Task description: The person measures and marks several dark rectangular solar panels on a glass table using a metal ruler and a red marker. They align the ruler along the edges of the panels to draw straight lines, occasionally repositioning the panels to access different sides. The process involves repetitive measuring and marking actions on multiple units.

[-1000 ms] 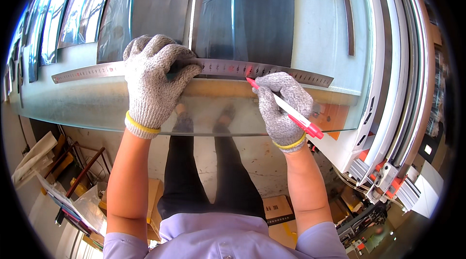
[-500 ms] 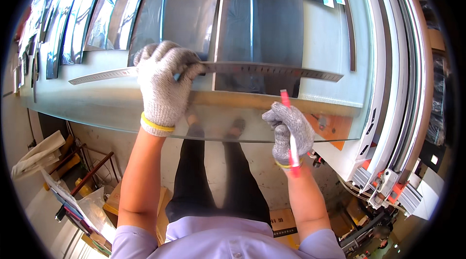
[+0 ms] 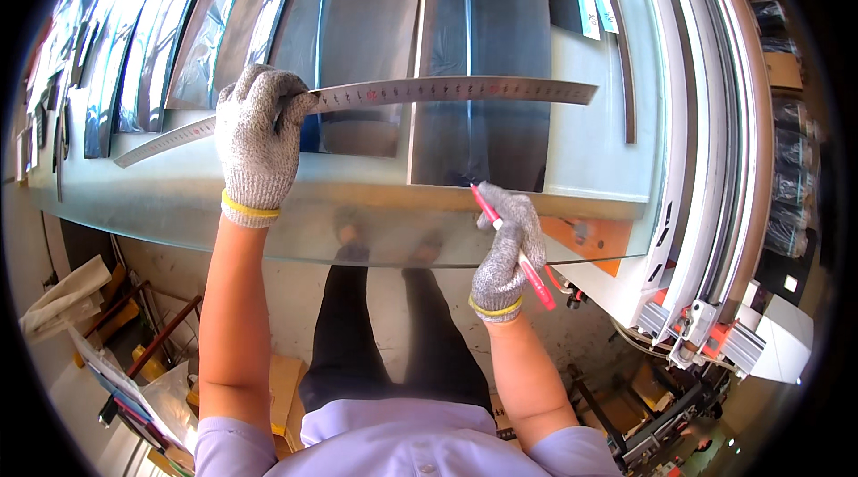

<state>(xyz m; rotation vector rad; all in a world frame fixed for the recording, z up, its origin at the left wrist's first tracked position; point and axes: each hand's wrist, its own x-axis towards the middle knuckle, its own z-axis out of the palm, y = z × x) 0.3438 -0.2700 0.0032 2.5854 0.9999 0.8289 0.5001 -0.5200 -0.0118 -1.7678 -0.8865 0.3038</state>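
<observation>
Currently, left hand (image 3: 259, 133): gloved, thumb and fingers pinched shut on the steel ruler (image 3: 447, 91), left of its middle.
Steel ruler: crosses above the dark strips on the glass desk (image 3: 161, 209), its right end reaching past the wide dark panel (image 3: 509, 57); whether it lies flat or is lifted a little, I cannot tell.
Right hand (image 3: 511, 236): gloved, fingers curled round a red-and-white marker pen (image 3: 534, 285), near the desk's front edge.
Marker pen: slanted, its upper end at the near edge of the wide dark panel; whether it touches, I cannot tell.
Ruler risk: with one hand gripping off-centre, the long right end has no hand on it and could swing or tip if that wrist turns.
Panel risk: a metal edge dragged across the dark surface could scratch it or shift the panel; pressing down while sliding would be the cause.
Pen risk: if the upper end is the bare tip, a brush of the wrist could leave a stray streak or smear.
Glove risk: thick knit may dull the feel of both thin tools, so either might slip.
Right side: a narrow dark strip (image 3: 623, 75) lies loose past the ruler's end; a wide swing could knock it.
</observation>
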